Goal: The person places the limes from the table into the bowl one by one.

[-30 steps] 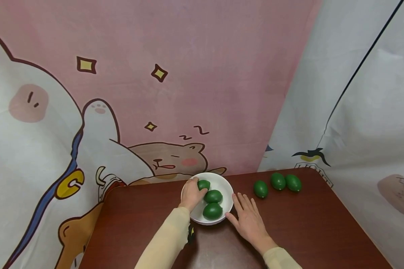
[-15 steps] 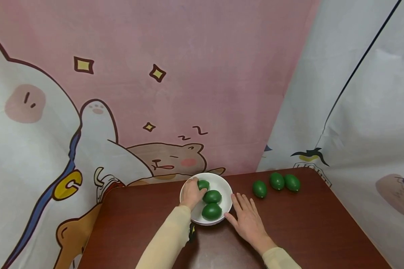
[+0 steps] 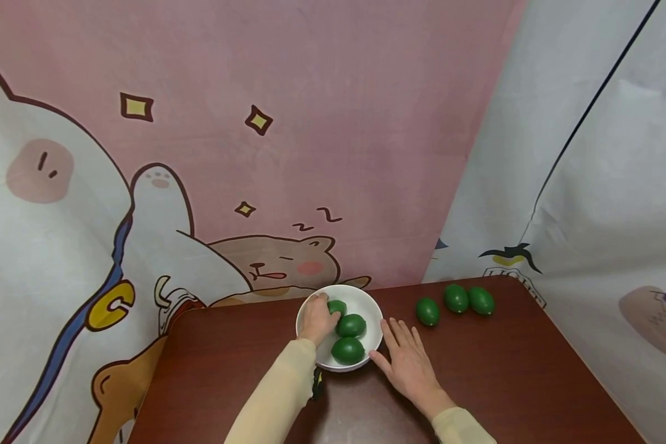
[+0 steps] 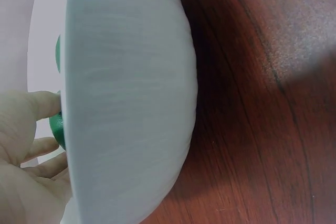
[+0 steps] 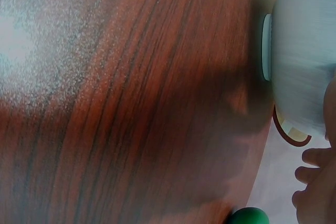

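Observation:
A round white bowl (image 3: 369, 302) stands near the table's back edge with three green limes inside. My left hand (image 3: 318, 319) reaches over its left rim and holds the back lime (image 3: 337, 308) between thumb and fingers. In the left wrist view, that hand (image 4: 31, 150) overlaps the rim, and the bowl wall hides most of the fruit. The middle lime (image 3: 351, 325) lies right at my thumb tip, and the near lime (image 3: 348, 351) sits in front of it. My right hand (image 3: 409, 362) has its fingers extended, with the fingertips at the bowl's right side.
Three more limes lie on the brown wooden table (image 3: 505, 376) at the back right: one apart (image 3: 427, 312), and a pair, the left lime (image 3: 456, 298) beside the right lime (image 3: 481, 301). A printed cartoon cloth (image 3: 366, 123) hangs behind the table.
The back and middle limes in the bowl have shifted slightly right and nearer. Both hands have stayed nearly still, and the head view has turned a little.

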The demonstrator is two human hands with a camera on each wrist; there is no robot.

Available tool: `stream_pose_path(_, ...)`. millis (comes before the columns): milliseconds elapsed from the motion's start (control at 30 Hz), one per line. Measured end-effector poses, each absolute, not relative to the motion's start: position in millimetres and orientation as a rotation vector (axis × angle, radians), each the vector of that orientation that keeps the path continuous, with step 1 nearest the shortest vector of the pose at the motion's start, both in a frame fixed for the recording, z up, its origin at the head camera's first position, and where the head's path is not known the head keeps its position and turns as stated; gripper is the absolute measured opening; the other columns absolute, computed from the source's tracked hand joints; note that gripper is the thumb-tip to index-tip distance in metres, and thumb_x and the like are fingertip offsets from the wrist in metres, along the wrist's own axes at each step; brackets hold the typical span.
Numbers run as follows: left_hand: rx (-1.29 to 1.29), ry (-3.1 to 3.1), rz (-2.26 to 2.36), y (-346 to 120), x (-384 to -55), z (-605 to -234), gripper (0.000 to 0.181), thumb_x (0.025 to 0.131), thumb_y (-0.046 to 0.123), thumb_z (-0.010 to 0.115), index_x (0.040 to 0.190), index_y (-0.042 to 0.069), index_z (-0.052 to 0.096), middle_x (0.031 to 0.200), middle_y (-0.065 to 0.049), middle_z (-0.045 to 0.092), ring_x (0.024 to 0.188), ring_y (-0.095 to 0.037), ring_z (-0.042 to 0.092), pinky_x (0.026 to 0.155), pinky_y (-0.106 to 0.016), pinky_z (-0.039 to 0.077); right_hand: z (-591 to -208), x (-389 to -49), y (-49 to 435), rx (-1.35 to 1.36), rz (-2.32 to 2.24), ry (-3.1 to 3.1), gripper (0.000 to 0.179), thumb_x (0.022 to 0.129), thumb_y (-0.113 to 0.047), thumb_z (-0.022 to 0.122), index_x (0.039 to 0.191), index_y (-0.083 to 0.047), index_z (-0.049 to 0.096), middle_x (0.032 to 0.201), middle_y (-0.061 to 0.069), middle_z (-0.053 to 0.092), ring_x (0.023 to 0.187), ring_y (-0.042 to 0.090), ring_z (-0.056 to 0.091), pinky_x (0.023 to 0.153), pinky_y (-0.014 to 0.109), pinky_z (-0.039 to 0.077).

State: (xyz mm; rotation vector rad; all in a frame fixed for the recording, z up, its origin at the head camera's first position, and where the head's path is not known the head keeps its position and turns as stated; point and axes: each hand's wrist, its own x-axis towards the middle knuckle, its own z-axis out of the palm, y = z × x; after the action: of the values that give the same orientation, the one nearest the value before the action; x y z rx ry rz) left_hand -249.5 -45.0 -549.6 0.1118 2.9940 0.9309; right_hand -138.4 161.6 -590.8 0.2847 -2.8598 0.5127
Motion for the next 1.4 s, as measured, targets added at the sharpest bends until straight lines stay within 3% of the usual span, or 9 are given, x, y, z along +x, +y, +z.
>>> stream_pose_path(400, 0.185, 3.006, 0.933, -52, -247, -547, 0.045, 0.086, 0.014, 0.081, 0.122, -0.009, 0.065, 0.112, -0.024, 0.064, 0.104, -0.037, 0.066, 0.095, -0.047, 0.055, -590, -138, 161, 0.278, 0.494, -2.871, 0.078, 0.098, -0.052, 0.065, 0.156, -0.005, 0.044, 0.155, 0.024, 0.047, 0.146, 0.044, 0.041, 0.121, 0.060, 0.027)
stream_pose_path(1000, 0.302, 3.015, 0.949, -72, -242, -545, 0.050, 0.087, 0.020, 0.081, 0.129, -0.004, 0.065, 0.120, -0.023, 0.063, 0.107, -0.037, 0.067, 0.092, -0.050, 0.057, -589, -138, 161, 0.279, 0.505, -2.864, 0.078, 0.098, -0.052, 0.065, 0.156, -0.005, 0.044, 0.155, 0.024, 0.048, 0.147, 0.044, 0.040, 0.121, 0.061, 0.027)
stream_pose_path(1400, 0.390, 3.033, 0.936, -81, -231, -539, 0.050, 0.090, 0.022, 0.079, 0.132, 0.000, 0.064, 0.136, -0.026, 0.060, 0.126, -0.040, 0.059, 0.104, -0.054, 0.051, -589, -138, 161, 0.283, 0.500, -2.860, 0.078, 0.097, -0.052, 0.065, 0.156, -0.005, 0.045, 0.155, 0.024, 0.047, 0.147, 0.044, 0.039, 0.122, 0.060, 0.025)
